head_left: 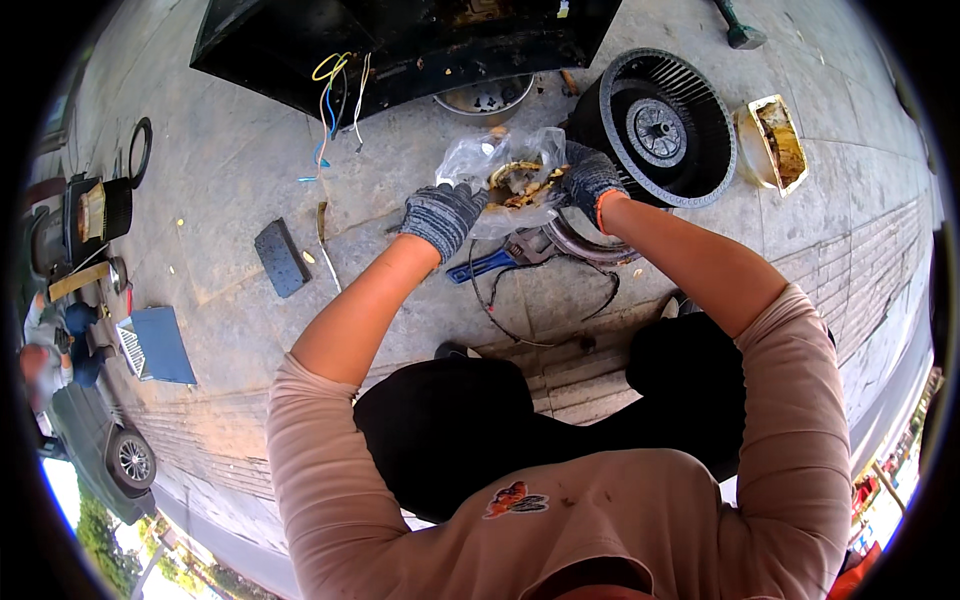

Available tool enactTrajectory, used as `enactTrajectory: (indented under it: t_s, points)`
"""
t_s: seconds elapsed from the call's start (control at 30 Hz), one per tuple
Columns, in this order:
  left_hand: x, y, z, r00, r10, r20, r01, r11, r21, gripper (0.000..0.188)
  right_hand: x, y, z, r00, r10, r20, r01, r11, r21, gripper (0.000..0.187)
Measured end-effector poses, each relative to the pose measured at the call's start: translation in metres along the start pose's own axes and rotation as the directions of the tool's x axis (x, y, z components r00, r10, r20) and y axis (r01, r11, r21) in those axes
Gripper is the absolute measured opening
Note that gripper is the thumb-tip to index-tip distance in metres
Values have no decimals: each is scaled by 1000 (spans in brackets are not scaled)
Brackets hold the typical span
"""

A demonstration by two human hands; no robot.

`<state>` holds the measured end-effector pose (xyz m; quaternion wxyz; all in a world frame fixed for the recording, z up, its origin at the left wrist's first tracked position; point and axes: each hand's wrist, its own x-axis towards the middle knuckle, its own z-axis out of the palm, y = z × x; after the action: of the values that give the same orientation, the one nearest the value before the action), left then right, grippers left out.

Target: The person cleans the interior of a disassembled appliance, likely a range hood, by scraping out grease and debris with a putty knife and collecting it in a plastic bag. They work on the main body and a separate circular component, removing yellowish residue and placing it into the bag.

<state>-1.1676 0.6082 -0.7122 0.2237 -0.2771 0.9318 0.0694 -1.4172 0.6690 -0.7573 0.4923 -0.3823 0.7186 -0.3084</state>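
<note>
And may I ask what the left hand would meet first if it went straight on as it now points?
The left hand would likely meet the clear plastic bag first, which is at its fingers; depth beyond is unclear.

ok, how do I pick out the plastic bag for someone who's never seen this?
Find the big black fan wheel, right of centre near the top. Just to its left, the left hand and right hand hold the plastic bag between them. It's clear and crumpled, with brown scraps at its middle, unlike the opaque pale container right of the wheel.
</note>
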Motion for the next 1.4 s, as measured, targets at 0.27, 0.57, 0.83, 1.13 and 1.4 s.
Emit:
enactTrajectory:
  t_s: [0.27, 0.57, 0.83, 1.13, 1.4]
  points:
    - [-5, -39, -67, 978, -183, 95, 204, 924, -323, 49, 12, 5, -8, 999, 44, 10, -42, 988, -149, 38]
    - [-37, -81, -87, 865, -497, 62, 223, 271, -936, 52, 5, -20, 5, 999, -32, -15, 22, 906, -423, 51]
    - [-13, -119, -78, 715, -687, 131, 153, -30, -988, 37, -20, -97, -38, 986, -23, 164, 136, 681, -719, 91]
    - [31, -169, -79, 710, -679, 184, 275, 27, -961, 32, -41, -173, -142, 910, -404, -89, 345, 860, -375, 70]
    - [48, -172, -107, 754, -581, 307, 463, 139, -875, 32, -11, -251, -195, 539, -742, -399, 665, 666, -339, 60]
